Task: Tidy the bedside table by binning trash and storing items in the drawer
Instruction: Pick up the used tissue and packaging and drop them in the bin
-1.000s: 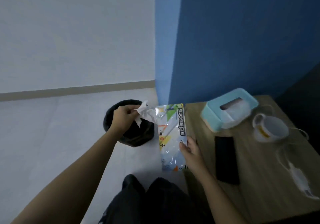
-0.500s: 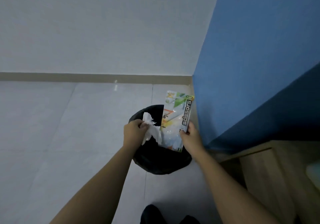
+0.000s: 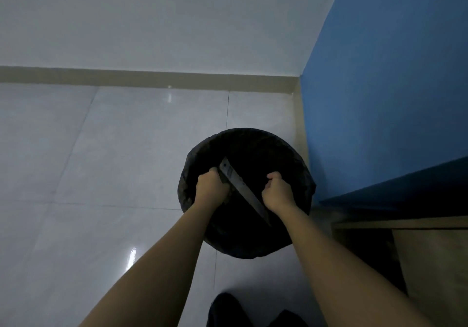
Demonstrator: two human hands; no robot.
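Observation:
A black-lined bin (image 3: 298,164) stands on the tiled floor beside the blue wall. Both my hands reach down into its mouth. The scissors package (image 3: 240,190) shows edge-on as a thin grey strip running diagonally between them. My left hand (image 3: 211,188) has its fingers curled downward against the strip's upper end. The white tissue is hidden, so what that hand holds is unclear. With curled fingers, my right hand (image 3: 277,192) grips the strip near its lower end.
The wooden bedside table (image 3: 430,250) shows only its left edge and side at the lower right, under the blue wall (image 3: 379,98). Pale floor tiles (image 3: 101,174) spread to the left. My dark-clothed knees (image 3: 253,311) sit at the bottom edge.
My view swung left and down onto the bin. Both hands dropped from above the rim into the bin. The package turned from face-on to edge-on, and the tissue went out of sight.

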